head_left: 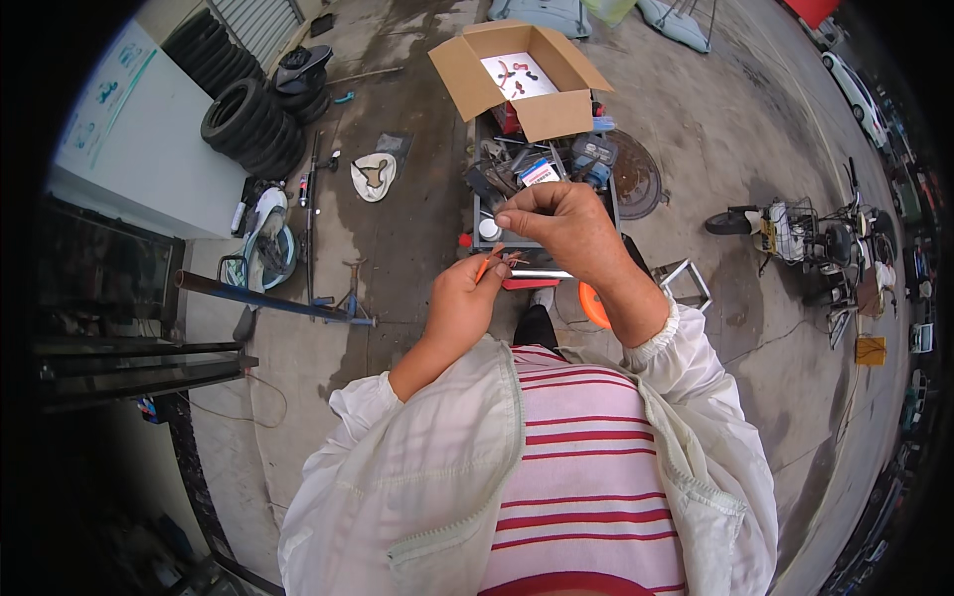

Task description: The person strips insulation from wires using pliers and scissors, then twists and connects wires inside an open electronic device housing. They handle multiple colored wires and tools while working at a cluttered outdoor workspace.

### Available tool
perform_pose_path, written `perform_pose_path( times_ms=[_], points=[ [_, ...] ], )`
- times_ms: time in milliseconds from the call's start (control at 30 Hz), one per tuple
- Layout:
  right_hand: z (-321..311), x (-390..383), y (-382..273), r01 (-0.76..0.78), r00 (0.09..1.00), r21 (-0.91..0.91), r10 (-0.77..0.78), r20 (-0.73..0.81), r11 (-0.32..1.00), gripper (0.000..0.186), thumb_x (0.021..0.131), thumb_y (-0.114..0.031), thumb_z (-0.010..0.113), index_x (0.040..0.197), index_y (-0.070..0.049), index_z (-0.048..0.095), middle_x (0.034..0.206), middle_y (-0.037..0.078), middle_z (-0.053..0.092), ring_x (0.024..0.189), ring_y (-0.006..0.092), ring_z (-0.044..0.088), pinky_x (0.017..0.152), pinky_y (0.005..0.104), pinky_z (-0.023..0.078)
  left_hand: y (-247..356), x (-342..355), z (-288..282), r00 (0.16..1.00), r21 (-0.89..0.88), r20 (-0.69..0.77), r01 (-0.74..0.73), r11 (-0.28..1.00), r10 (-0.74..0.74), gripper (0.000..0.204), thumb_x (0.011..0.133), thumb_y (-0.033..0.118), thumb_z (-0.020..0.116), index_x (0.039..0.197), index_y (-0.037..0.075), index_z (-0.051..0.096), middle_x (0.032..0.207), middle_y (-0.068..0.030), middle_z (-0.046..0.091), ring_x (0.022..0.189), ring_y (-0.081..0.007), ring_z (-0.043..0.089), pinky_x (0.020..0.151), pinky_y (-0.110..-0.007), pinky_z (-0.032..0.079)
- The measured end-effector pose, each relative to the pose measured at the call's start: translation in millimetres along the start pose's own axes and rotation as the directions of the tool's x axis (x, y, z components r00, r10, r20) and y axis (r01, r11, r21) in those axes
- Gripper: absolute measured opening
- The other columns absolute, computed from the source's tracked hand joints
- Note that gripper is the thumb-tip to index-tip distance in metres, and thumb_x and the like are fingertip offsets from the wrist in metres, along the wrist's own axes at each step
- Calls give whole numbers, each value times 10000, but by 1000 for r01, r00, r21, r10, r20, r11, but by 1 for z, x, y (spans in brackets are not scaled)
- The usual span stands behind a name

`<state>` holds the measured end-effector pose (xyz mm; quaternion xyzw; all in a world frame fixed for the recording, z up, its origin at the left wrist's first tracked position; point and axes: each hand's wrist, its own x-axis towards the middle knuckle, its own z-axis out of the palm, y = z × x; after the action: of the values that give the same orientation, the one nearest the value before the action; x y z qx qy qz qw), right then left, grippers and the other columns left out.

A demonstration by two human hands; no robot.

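My left hand is closed in a pinch near the front edge of a tool cart. Between its thumb and fingers is a short orange wire with copper-coloured strands fanning out at the end. My right hand is a little higher and to the right, thumb and forefinger pressed together; whatever they hold is too small to make out. Just left of those fingertips sits a round white lid on the cart. An open cardboard box at the cart's far end holds small red and dark pieces on a white bottom.
Tools and a blue-grey power tool crowd the cart. An orange round object and a white metal frame are on its right. Stacked tires, a basin and a blue-ended metal stand occupy the left. A scooter stands at right.
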<state>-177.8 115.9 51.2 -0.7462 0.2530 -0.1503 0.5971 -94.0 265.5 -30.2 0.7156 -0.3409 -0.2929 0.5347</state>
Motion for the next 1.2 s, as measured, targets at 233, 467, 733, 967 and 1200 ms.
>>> perform_pose_path(
  times_ms=[233, 467, 733, 967, 1200],
  points=[
    [0, 2, 9, 117, 985, 25, -113, -131, 993, 150, 849, -117, 724, 867, 31, 707, 738, 31, 682, 660, 65, 568, 582, 250, 467, 0, -2, 0, 1000, -1, -3, -12, 1000, 12, 197, 960, 177, 585, 934, 6, 679, 629, 40, 493, 554, -37, 387, 510, -245, 334],
    [-22, -1, 2, 315, 864, -389, -431, -260, 866, 87, 781, -90, 735, 830, -19, 720, 761, 99, 671, 707, 225, 631, 652, 335, 487, -6, 10, -20, 928, -731, 73, 299, 613, -365, 206, 1013, 234, 527, 1030, 48, 612, 871, -37, 618, 483, -18, 341, 460, -199, 341],
    [36, -3, 52, 202, 967, -40, -206, -151, 979, 99, 773, -111, 746, 825, -27, 740, 742, 99, 652, 667, 200, 627, 611, 328, 482, 14, 10, -15, 909, -779, 227, 385, 494, -350, 179, 1016, 230, 516, 995, 71, 595, 845, -6, 605, 519, -25, 360, 476, -204, 336],
    [40, -1, 50, 169, 968, -113, -186, -166, 979, 176, 772, -120, 754, 919, -27, 728, 796, 110, 636, 717, 223, 611, 645, 335, 484, -1, 11, -23, 927, -681, 240, 372, 630, -287, 138, 996, 203, 549, 990, 77, 604, 723, 62, 470, 522, -3, 332, 428, -173, 254],
    [49, -13, 11, 533, 747, -618, -665, 23, 578, 536, 750, -109, 734, 1275, -115, 622, 1036, 111, 559, 952, 293, 521, 849, 411, 392, 7, 4, -23, 964, -619, 69, 243, 747, -257, 175, 987, 133, 525, 1036, 4, 634, 804, 37, 577, 576, -7, 422, 479, -190, 324]
  ],
)
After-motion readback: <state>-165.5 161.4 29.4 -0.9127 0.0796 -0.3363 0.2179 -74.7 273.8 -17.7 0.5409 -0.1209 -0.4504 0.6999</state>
